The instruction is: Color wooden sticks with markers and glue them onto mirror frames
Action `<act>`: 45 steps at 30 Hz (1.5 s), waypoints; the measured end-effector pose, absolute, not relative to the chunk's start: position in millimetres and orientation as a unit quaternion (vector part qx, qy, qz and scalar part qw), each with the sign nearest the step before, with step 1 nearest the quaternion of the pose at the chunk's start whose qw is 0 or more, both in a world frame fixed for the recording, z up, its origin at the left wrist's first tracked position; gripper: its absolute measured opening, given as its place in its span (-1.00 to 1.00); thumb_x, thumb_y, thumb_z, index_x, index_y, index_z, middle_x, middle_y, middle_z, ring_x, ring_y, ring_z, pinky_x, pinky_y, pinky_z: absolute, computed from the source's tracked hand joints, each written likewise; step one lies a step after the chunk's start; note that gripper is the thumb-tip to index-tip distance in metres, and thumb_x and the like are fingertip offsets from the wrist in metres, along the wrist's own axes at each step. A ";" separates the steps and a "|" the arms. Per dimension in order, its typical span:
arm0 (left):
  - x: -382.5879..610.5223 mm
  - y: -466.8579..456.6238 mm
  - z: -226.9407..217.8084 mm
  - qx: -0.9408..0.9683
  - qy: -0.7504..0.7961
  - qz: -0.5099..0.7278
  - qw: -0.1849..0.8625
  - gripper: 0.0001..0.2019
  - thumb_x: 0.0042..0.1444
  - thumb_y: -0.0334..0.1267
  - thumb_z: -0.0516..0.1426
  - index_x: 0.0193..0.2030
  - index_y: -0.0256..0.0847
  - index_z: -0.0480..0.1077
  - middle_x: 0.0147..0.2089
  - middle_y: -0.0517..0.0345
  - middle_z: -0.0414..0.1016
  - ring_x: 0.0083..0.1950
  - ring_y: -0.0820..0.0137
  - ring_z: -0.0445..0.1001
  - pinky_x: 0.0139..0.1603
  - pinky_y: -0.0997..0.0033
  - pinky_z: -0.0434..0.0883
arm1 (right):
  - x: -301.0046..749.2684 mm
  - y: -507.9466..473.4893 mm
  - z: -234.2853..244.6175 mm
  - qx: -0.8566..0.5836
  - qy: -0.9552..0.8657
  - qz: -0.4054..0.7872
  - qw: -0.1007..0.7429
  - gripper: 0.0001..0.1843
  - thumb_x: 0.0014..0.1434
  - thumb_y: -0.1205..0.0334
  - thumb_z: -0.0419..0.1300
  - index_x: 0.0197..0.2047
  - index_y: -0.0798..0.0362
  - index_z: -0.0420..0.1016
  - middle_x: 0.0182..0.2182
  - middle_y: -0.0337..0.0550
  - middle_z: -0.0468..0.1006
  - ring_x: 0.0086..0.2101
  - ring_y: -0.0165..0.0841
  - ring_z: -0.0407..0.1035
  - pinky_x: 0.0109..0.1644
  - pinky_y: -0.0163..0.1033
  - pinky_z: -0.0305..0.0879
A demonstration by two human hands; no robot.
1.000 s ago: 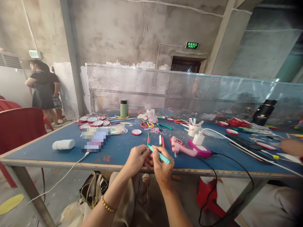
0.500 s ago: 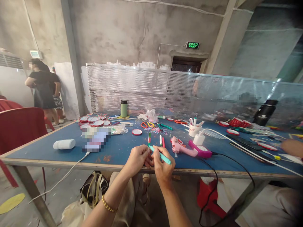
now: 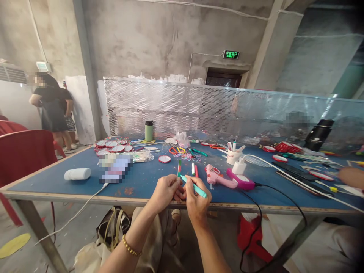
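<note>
Just now easing the turquoise marker (image 3: 196,189) slightly to the right with the right hand (image 3: 200,199), bringing its tip from across the lower part of the striped strip (image 3: 179,167) to that strip's right edge. Keeping the striped strip near the centre of the frame, pointing it up the frame and pinching its lower end between thumb and finger of the left hand (image 3: 166,191), with hardly any shift over the last second. Gripping the turquoise marker as if for writing, closing the right thumb and fingers round its barrel and slanting its back end towards the lower right. Holding both hands close together over the near edge of the blue table (image 3: 62,189), at the lower centre of the frame. Leaving contact at the tip too small to tell, and likewise any fresh mark on the strip. Probably amounting to a small adjustment within the same step, judging by the unchanged grips. Leaving the white pen (image 3: 193,168) and the red pen (image 3: 196,171) lying just beyond the right hand, right of the frame's centre. Also leaving the pink glue gun (image 3: 222,179) resting farther right, without any visible shift.
</note>
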State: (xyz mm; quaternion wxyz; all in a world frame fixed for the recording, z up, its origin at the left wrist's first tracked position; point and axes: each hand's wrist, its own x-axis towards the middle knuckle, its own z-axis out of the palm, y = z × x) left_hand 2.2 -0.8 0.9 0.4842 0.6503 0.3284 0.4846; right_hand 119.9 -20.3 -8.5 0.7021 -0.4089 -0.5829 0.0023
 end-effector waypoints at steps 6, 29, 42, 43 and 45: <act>2.0 -1.2 2.7 0.649 0.329 0.490 0.481 -0.64 0.18 0.02 0.11 -0.43 -0.25 0.32 -0.51 0.15 0.49 -0.51 0.42 0.54 -0.53 0.54 0.46 | 119.7 -20.7 -8.3 -0.397 -0.597 -0.003 0.697 -0.75 0.31 0.18 0.12 -0.32 0.08 0.56 -0.53 -0.19 0.59 -0.57 -0.41 0.46 -0.47 -0.36 0.36; 1.2 -1.5 2.1 0.645 0.325 0.492 0.485 -0.58 0.15 0.11 0.15 -0.44 -0.24 0.32 -0.53 0.16 0.48 -0.52 0.42 0.55 -0.54 0.54 0.46 | 120.2 -19.6 -11.2 -0.392 -0.599 0.008 0.698 -0.75 0.32 0.18 0.12 -0.31 0.07 0.56 -0.52 -0.18 0.60 -0.54 -0.39 0.48 -0.46 -0.35 0.38; 1.8 -2.0 2.2 0.640 0.324 0.489 0.496 -0.58 0.15 0.12 0.13 -0.39 -0.26 0.34 -0.46 0.11 0.52 -0.49 0.40 0.57 -0.54 0.55 0.45 | 120.0 -22.3 -7.9 -0.411 -0.585 -0.002 0.699 -0.74 0.31 0.17 0.12 -0.32 0.09 0.55 -0.52 -0.16 0.60 -0.52 -0.37 0.49 -0.47 -0.35 0.38; 1.7 -2.1 2.2 0.640 0.324 0.489 0.496 -0.58 0.14 0.12 0.13 -0.38 -0.27 0.34 -0.46 0.10 0.53 -0.49 0.40 0.57 -0.54 0.55 0.46 | 120.0 -22.2 -8.2 -0.412 -0.583 0.000 0.700 -0.74 0.31 0.17 0.12 -0.32 0.09 0.55 -0.52 -0.16 0.60 -0.52 -0.37 0.49 -0.47 -0.35 0.37; 1.6 -2.5 2.4 0.640 0.326 0.490 0.494 -0.58 0.14 0.12 0.14 -0.39 -0.26 0.33 -0.45 0.10 0.53 -0.49 0.40 0.57 -0.54 0.54 0.46 | 119.9 -21.7 -8.9 -0.412 -0.582 0.002 0.701 -0.74 0.31 0.17 0.12 -0.32 0.09 0.55 -0.53 -0.16 0.59 -0.55 -0.38 0.47 -0.48 -0.35 0.37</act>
